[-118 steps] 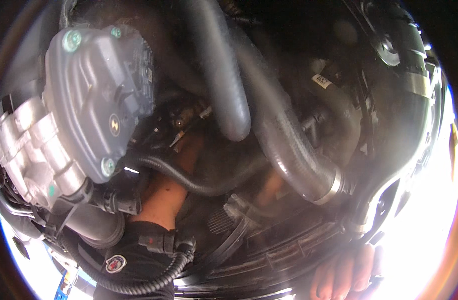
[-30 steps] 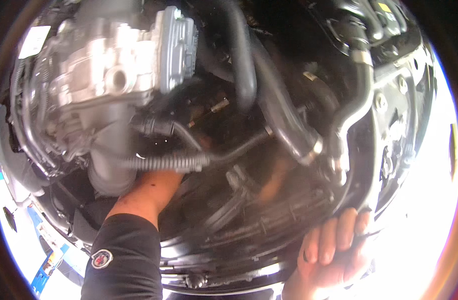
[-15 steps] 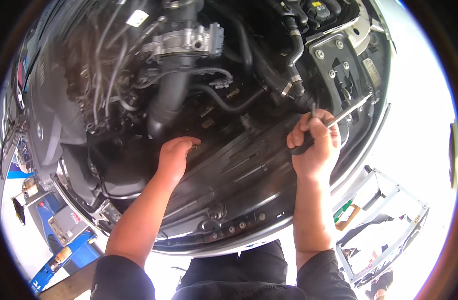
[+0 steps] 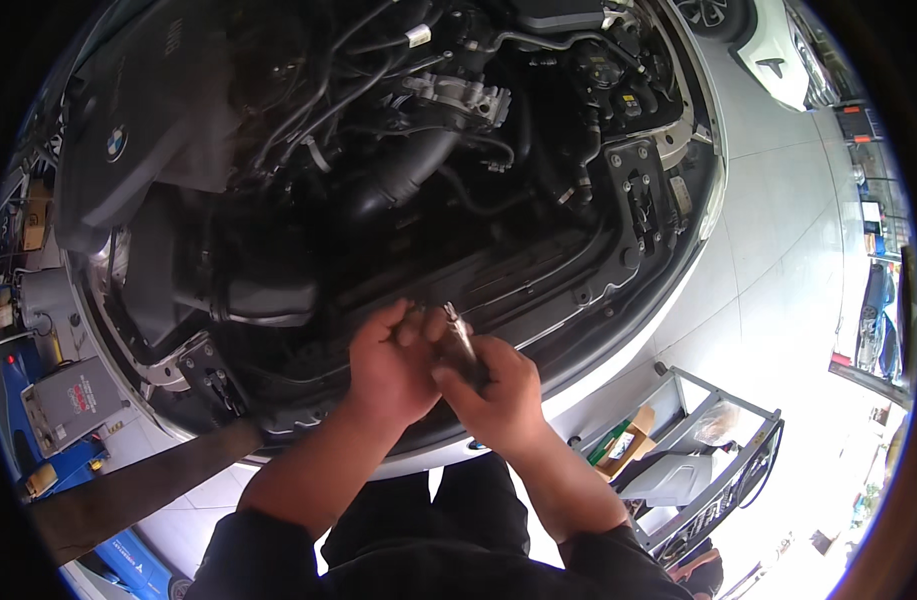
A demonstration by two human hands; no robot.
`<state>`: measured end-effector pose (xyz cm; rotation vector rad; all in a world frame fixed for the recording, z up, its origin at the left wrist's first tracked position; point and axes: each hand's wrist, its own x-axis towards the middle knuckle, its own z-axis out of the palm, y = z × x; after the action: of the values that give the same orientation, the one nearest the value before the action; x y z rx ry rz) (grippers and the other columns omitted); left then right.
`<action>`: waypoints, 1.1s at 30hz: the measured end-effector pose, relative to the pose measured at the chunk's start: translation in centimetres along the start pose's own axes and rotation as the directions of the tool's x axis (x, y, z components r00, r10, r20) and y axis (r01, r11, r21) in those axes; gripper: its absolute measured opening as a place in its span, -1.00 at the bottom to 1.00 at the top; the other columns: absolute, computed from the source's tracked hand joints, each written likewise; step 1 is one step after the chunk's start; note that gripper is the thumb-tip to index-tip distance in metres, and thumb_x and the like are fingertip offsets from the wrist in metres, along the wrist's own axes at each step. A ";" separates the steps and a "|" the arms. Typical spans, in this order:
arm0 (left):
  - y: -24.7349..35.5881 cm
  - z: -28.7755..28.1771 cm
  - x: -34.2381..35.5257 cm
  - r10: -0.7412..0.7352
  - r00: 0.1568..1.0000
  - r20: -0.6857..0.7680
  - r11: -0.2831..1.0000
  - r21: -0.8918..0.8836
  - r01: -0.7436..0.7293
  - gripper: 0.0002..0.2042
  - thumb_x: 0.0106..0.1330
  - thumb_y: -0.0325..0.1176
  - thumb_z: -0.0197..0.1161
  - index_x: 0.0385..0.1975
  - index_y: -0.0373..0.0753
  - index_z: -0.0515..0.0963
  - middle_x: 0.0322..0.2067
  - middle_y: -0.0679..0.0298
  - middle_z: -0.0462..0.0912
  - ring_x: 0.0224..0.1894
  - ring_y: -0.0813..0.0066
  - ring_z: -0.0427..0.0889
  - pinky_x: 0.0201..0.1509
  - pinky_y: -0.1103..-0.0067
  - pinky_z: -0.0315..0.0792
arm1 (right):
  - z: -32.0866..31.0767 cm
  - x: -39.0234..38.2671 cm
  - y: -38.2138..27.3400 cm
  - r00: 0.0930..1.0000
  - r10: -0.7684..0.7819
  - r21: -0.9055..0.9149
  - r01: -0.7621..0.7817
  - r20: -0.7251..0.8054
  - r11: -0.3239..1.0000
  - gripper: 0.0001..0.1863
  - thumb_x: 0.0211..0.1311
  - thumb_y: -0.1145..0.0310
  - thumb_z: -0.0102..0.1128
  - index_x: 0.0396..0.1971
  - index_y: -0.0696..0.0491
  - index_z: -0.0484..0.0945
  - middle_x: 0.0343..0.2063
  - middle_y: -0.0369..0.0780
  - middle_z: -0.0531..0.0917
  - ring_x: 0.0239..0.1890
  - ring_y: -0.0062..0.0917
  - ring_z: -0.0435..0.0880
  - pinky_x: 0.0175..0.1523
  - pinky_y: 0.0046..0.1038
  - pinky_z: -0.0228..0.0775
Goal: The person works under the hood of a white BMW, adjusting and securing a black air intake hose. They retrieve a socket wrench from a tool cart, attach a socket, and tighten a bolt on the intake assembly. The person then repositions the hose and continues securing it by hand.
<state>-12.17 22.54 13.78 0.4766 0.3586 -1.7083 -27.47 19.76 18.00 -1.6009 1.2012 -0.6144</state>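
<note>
a person's two bare hands meet low over the front edge of an open engine bay. the right hand is closed round a slim metal tool, the thumb pressed along it; the tool slants up and away from that hand, its tip just beside the left hand's fingers. the left hand is half curled, palm turned toward the tool; whether it pinches something small cannot be told.

beyond the hands, a wide black pipe runs to a silver metal housing; a dark engine cover sits farther up to the left hand's left. right of the right hand, well apart, stands a grey-framed cart.

the work looks midway: the bay is exposed, yet the tool appears clear of every engine part. the pipe's lower end is lost in shadow, so what is finished or left cannot be told.
</note>
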 end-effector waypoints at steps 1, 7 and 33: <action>0.4 1.4 -0.5 0.038 0.993 -0.109 0.999 0.022 -0.036 -0.59 0.42 -0.15 0.02 -0.73 -0.08 0.33 -0.51 0.29 0.59 -0.24 0.20 0.66 -0.18 0.22 0.61 | 0.0 -0.2 -0.5 0.996 -0.093 -0.056 0.092 -0.011 0.994 -0.67 0.01 0.37 0.47 -0.23 0.17 0.61 -0.43 -0.13 0.67 -0.47 -0.27 0.69 -0.35 -0.38 0.52; 4.0 -0.3 -2.1 -0.036 0.983 0.178 0.985 0.170 0.006 -0.66 0.28 -0.19 0.04 -0.73 -0.07 0.23 -0.67 0.37 0.26 -0.52 0.47 0.27 -0.42 0.46 0.34 | -1.4 -1.4 -1.9 0.970 -0.157 -0.097 0.177 0.185 0.980 -0.81 0.19 0.38 0.30 -0.26 0.13 0.59 -0.50 -0.13 0.61 -0.51 -0.20 0.66 -0.44 -0.29 0.48; 10.1 2.3 0.1 0.149 0.988 -0.042 0.419 0.908 -0.024 -0.81 0.19 -0.51 0.01 -0.67 -0.25 0.29 -0.64 0.31 0.34 -0.63 0.66 0.17 -0.52 0.60 0.14 | -0.2 2.2 0.3 0.974 -0.079 -0.177 0.118 0.212 0.977 -0.82 0.30 0.31 0.22 -0.42 0.10 0.64 -0.52 -0.15 0.60 -0.48 -0.20 0.63 -0.36 -0.25 0.46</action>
<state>-2.58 19.40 15.98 1.3846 -0.6019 -1.6497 -26.89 17.66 17.42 -1.8442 1.0565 -0.3955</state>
